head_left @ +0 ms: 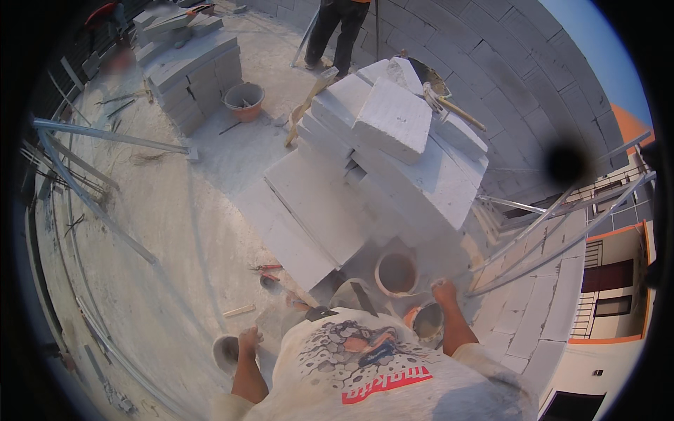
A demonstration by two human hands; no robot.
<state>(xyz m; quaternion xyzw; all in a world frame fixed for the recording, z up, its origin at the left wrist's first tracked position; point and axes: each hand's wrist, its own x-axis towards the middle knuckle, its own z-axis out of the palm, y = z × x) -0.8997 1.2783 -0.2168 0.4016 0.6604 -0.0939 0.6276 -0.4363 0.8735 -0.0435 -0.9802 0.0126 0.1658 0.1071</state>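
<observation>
My left hand (250,340) is closed at the lower middle, its fingers curled. Right beside it is a grey bucket (223,351); I cannot tell whether the hand grips its rim. On the other side my right hand (444,290) is also curled closed, and what it holds, if anything, is hidden. Just below that hand stands an orange bucket (427,321) with a dark inside. A round bucket (397,274) of greyish material sits to its left. In front of me rises a stack of pale blocks (309,203), with a loose block (393,119) tilted on top.
Another block stack (193,77) and an orange bucket (243,100) stand at the far left. A person (337,31) stands behind the blocks. Metal props (116,135) slant at left; more metal bars (562,210) lean at right by the block wall (540,302). Pliers (265,267) lie on the floor.
</observation>
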